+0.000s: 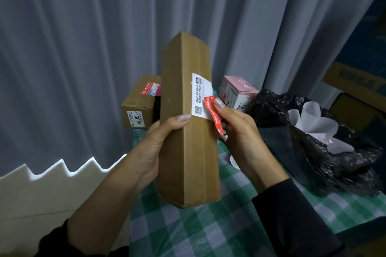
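Tall cardboard box, one, stands upright over the checked tabletop, left hand curled round its left side. Right hand fingers pinch one red sticker at its right edge, beside one white label. Two smaller boxes sit behind, brown box and pink box; one black bag crowds the right.

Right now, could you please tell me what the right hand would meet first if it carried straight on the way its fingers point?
Most likely the tall brown cardboard box, at its white printed label: the right hand, pinching a red peeled sticker, points left at that face.
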